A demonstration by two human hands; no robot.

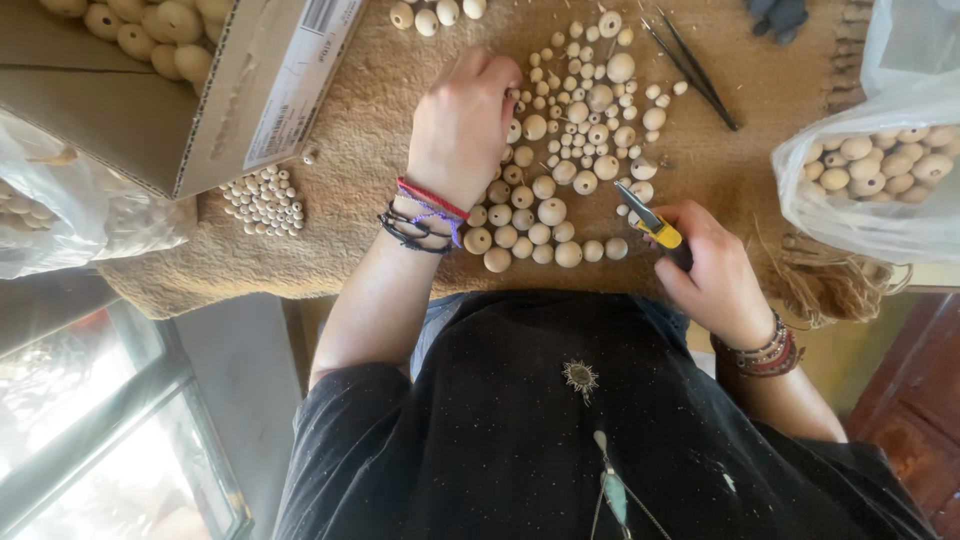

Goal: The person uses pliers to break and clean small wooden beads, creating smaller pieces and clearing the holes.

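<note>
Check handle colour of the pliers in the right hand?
Yellow and black handles on the small pliers, head view.

Even daylight, picture sharp at centre.
Glare was noted on the plastic bag (880, 160) and window glass (90, 420); soft shadows were cast; edges were slightly bent.

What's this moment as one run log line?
left hand: on wooden beads | right hand: holds yellow-handled pliers | surface: woven mat

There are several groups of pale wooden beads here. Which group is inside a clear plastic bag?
The group of large round pale wooden beads at the right edge: a clear plastic bag encloses it, while the other beads lie loose on the brown woven mat.
</note>
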